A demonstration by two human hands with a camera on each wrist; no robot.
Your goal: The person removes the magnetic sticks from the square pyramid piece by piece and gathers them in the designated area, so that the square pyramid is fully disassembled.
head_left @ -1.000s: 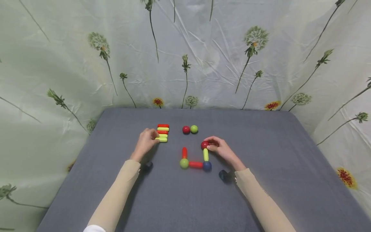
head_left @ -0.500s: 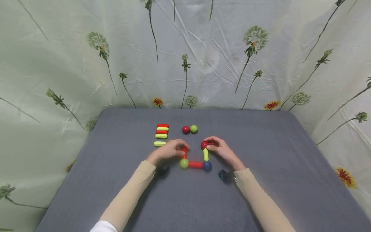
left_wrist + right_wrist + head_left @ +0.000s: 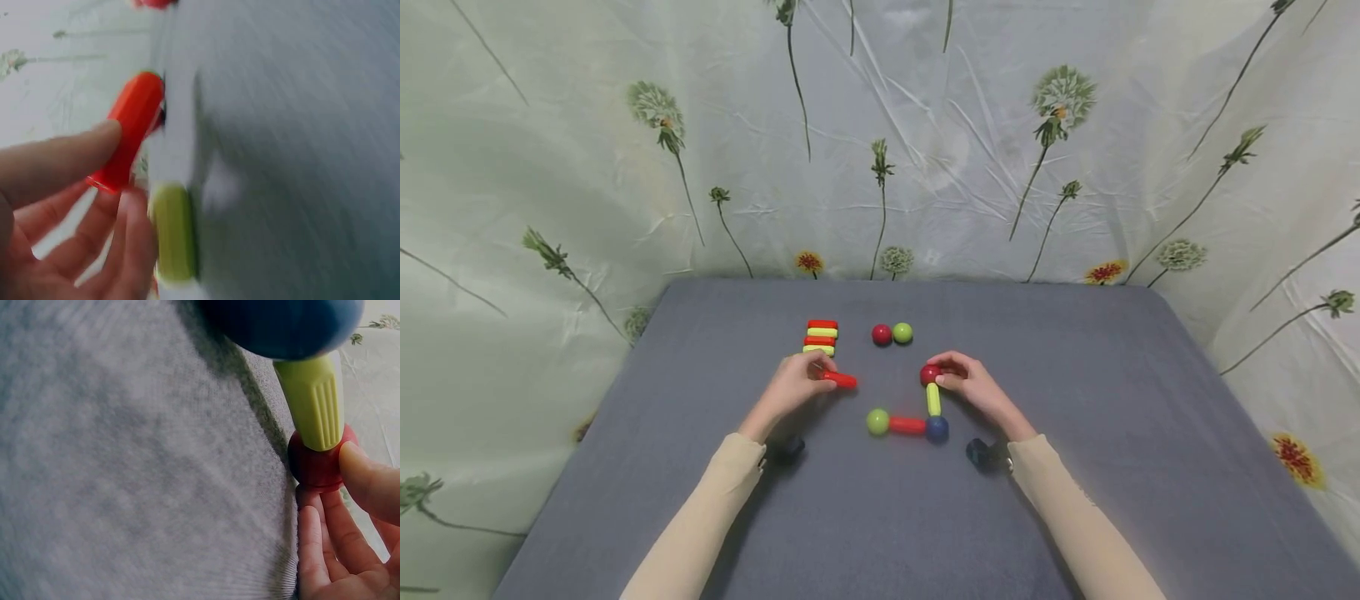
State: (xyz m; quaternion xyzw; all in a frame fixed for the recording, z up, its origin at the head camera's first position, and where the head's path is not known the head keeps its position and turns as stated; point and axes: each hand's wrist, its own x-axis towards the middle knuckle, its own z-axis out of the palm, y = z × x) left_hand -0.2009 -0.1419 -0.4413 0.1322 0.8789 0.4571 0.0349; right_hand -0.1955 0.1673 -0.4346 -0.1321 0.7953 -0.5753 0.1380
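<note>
My left hand point(image 3: 795, 385) pinches a red rod point(image 3: 839, 380) just above the grey table, left of the built shape; the left wrist view shows the red rod point(image 3: 128, 128) between thumb and fingers, with a yellow-green rod point(image 3: 173, 230) close by. My right hand point(image 3: 964, 381) grips a red ball point(image 3: 929, 374) at the top of a yellow rod point(image 3: 932, 399). That rod joins a blue ball point(image 3: 936, 428), a red rod point(image 3: 907, 425) and a green ball point(image 3: 877, 421). In the right wrist view my fingers point(image 3: 369, 481) hold the red ball point(image 3: 315, 465) under the yellow rod point(image 3: 312, 403).
A stack of red and yellow rods point(image 3: 821, 336) lies at the back left. A loose red ball point(image 3: 881, 334) and a green ball point(image 3: 902, 332) sit behind the shape. The grey table point(image 3: 1075, 500) is ringed by a floral curtain point(image 3: 925, 142).
My left hand went from the rod stack to the shape, pulled the upright red rod off the green ball, and carried it left. The right hand stayed on the red ball.
</note>
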